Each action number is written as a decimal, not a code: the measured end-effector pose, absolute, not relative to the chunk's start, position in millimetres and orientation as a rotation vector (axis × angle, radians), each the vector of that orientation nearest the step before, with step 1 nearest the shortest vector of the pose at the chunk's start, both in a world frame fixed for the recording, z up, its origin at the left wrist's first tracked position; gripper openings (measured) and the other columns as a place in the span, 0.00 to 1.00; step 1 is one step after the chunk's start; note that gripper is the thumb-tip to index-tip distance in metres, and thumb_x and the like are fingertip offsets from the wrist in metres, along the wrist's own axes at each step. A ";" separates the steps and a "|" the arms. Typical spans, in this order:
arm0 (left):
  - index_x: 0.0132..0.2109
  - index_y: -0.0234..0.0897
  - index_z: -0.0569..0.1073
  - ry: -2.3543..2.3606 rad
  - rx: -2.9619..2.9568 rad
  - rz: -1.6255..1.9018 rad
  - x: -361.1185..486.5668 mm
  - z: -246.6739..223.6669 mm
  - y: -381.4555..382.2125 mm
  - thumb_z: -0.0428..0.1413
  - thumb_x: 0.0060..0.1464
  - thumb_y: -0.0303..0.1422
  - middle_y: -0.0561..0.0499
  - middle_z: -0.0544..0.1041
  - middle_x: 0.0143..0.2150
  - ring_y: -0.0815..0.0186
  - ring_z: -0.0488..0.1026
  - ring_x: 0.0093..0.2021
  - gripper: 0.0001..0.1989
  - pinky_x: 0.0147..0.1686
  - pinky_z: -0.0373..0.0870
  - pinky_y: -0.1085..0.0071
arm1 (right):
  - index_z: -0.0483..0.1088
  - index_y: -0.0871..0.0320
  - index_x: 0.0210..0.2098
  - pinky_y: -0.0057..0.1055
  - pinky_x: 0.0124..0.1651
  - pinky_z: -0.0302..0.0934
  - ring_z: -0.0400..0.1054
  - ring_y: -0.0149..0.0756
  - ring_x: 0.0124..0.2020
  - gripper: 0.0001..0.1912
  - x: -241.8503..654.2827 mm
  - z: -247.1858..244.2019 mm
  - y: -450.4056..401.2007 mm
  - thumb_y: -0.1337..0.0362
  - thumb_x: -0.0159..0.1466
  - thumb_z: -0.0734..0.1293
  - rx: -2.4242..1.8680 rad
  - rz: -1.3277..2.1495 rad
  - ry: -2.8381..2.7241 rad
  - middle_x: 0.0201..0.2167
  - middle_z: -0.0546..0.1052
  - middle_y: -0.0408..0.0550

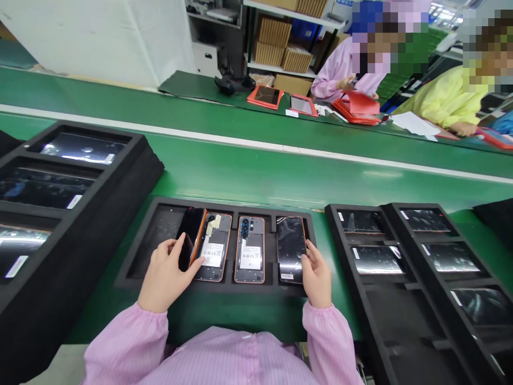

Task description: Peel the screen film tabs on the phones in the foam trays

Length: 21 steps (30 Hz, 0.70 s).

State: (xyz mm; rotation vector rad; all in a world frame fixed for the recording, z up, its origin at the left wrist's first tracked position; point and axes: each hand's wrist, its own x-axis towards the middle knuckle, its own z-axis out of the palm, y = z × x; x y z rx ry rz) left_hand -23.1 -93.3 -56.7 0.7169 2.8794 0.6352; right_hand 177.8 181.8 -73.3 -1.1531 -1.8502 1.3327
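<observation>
A black foam tray (252, 207) lies in front of me on the green bench. My left hand (165, 275) grips an orange-edged smartphone (191, 230), tilted up on its long side with the dark screen facing left. Beside it rests an open-backed phone (218, 227) with a white label and a yellowish tape strip. Another phone without its back cover (251, 256) lies in the middle, its camera lenses at the top. At the tray's right end, my right hand (317, 275) has thumb and fingers closed on the edge of a screen-up phone (290, 240).
Stacked foam trays (132, 171) with phones rise at the left. Two more phone trays (356, 289) stand at the right. Across a white divider strip (240, 140), two co-workers sit by red-cased devices (265, 96) and red sleeves (358, 107). Cartons fill the shelf (276, 40) behind.
</observation>
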 end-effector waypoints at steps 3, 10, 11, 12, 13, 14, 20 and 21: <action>0.66 0.28 0.61 2.851 0.666 0.656 -20.9 -55.4 -90.3 0.47 0.53 0.57 0.33 0.64 0.58 0.43 0.64 0.57 0.43 0.57 0.64 0.50 | 0.58 0.61 0.64 0.47 0.58 0.65 0.70 0.46 0.55 0.35 176.2 -69.4 176.3 0.55 0.61 0.66 -1.110 1.330 -1.910 0.55 0.73 0.61; 0.68 0.32 0.56 2.745 0.580 0.703 -31.2 -52.0 -86.1 0.48 0.55 0.51 0.36 0.67 0.59 0.44 0.65 0.57 0.40 0.58 0.62 0.49 | 0.56 0.58 0.66 0.41 0.42 0.70 0.75 0.46 0.43 0.31 176.0 -44.6 163.8 0.57 0.65 0.59 -1.146 0.728 -2.213 0.50 0.76 0.57; 0.69 0.32 0.55 2.753 0.563 0.692 -33.8 -50.8 -83.6 0.49 0.54 0.51 0.35 0.67 0.58 0.43 0.65 0.57 0.41 0.57 0.62 0.48 | 0.58 0.58 0.66 0.40 0.37 0.70 0.75 0.46 0.39 0.30 174.7 -39.9 160.6 0.58 0.65 0.58 -1.167 0.574 -2.292 0.48 0.77 0.57; 0.69 0.32 0.54 2.757 0.541 0.673 -36.5 -49.2 -80.7 0.50 0.53 0.51 0.34 0.67 0.57 0.42 0.65 0.56 0.42 0.57 0.62 0.48 | 0.59 0.58 0.65 0.38 0.32 0.68 0.75 0.46 0.35 0.29 172.7 -35.7 157.2 0.60 0.65 0.57 -1.175 0.461 -2.366 0.45 0.78 0.57; 0.69 0.31 0.53 2.755 0.517 0.653 -39.0 -47.2 -77.5 0.51 0.53 0.50 0.33 0.67 0.56 0.42 0.66 0.56 0.43 0.56 0.62 0.48 | 0.61 0.60 0.64 0.37 0.29 0.66 0.75 0.46 0.31 0.29 170.0 -32.5 153.8 0.61 0.65 0.56 -1.166 0.399 -2.433 0.41 0.79 0.57; 0.70 0.31 0.51 2.745 0.493 0.637 -41.1 -44.8 -74.5 0.51 0.52 0.50 0.33 0.67 0.55 0.41 0.66 0.56 0.44 0.56 0.62 0.48 | 0.62 0.61 0.64 0.36 0.27 0.65 0.74 0.45 0.29 0.29 166.8 -30.4 150.9 0.63 0.64 0.55 -1.147 0.381 -2.492 0.38 0.80 0.56; 0.70 0.30 0.47 2.628 0.529 0.893 -39.2 -29.8 -60.8 0.55 0.49 0.47 0.34 0.67 0.56 0.45 0.64 0.60 0.48 0.60 0.59 0.50 | 0.62 0.67 0.62 0.42 0.46 0.68 0.72 0.51 0.48 0.31 143.4 -37.8 149.8 0.64 0.60 0.58 -1.072 0.499 -2.695 0.54 0.73 0.61; 0.70 0.32 0.48 2.544 0.550 1.006 -37.6 -28.8 -58.4 0.55 0.49 0.46 0.36 0.68 0.57 0.47 0.65 0.59 0.47 0.60 0.60 0.51 | 0.60 0.68 0.63 0.44 0.48 0.67 0.70 0.53 0.50 0.33 139.3 -40.6 151.2 0.62 0.60 0.59 -1.076 0.506 -2.707 0.54 0.72 0.63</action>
